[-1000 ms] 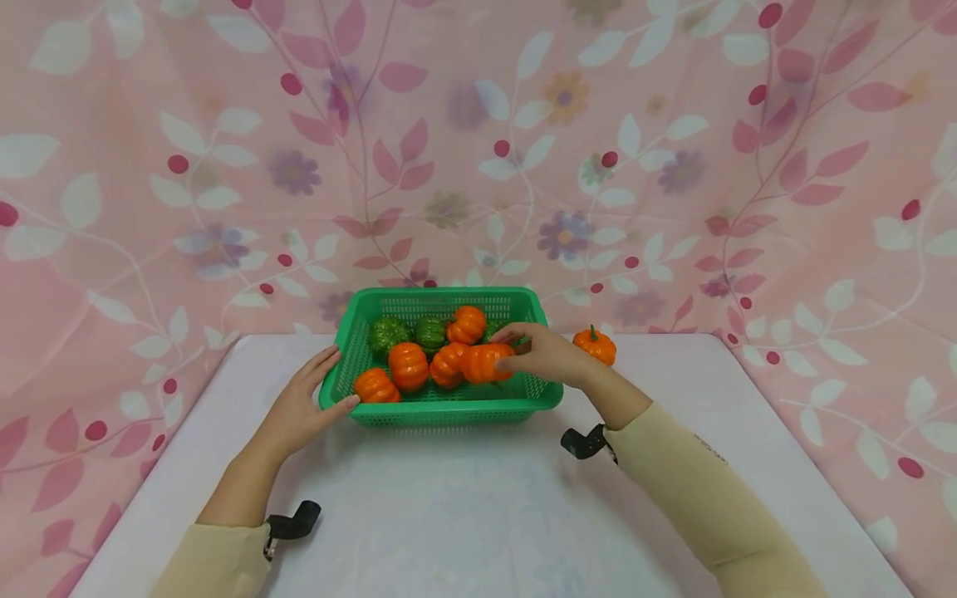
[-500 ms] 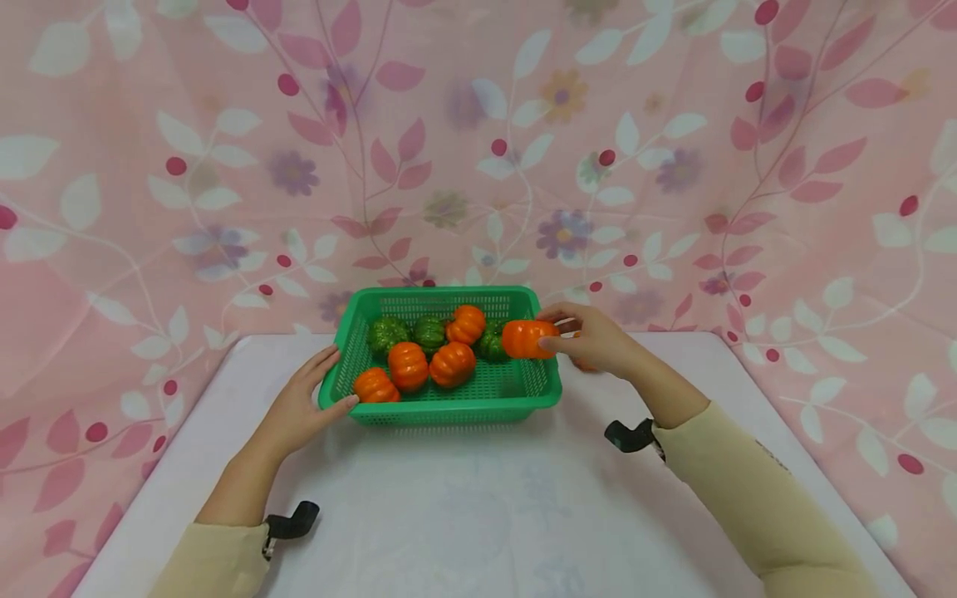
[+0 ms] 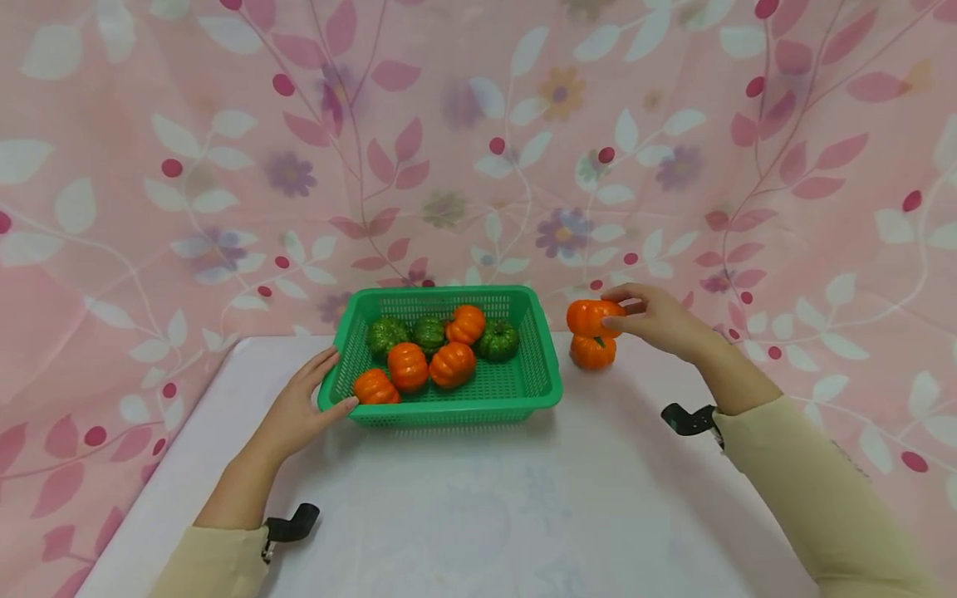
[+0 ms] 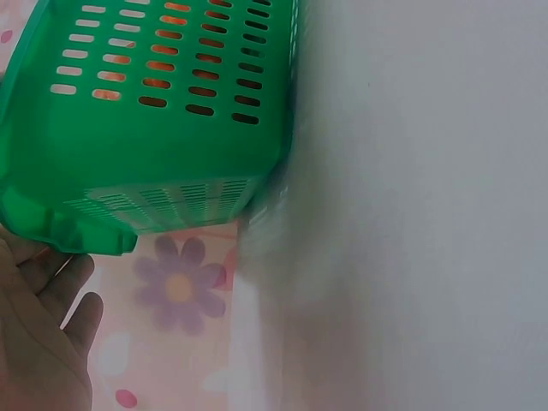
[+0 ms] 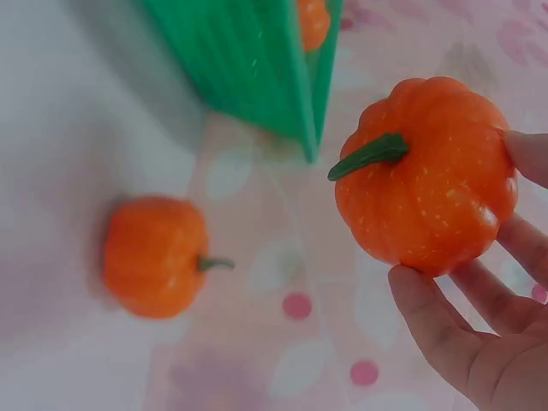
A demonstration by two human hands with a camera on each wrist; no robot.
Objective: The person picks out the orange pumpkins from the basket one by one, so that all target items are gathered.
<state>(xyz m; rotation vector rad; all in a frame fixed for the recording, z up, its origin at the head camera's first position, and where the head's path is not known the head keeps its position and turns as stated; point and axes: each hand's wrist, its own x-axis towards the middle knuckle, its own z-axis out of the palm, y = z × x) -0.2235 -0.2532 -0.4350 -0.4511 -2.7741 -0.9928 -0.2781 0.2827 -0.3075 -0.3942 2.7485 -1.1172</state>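
My right hand (image 3: pixel 649 319) grips an orange toy pumpkin (image 3: pixel 590 316) (image 5: pixel 426 172) in the air, right of the green basket (image 3: pixel 552 384) and just above a second orange pumpkin (image 3: pixel 593 352) (image 5: pixel 155 255) that sits on the white table. Inside the basket lie several orange and green pumpkins, among them an orange one (image 3: pixel 407 365) and a green one (image 3: pixel 498 340). My left hand (image 3: pixel 302 405) rests with straight fingers against the basket's left front corner (image 4: pixel 60 224).
The white table (image 3: pixel 486 507) stretches toward me in front of the basket. A pink floral cloth (image 3: pixel 224 166) hangs behind and drapes down both sides of the table.
My right hand lifted an orange pumpkin out of the basket and carried it right, over the rim, to above the pumpkin on the table. The left hand stayed put.
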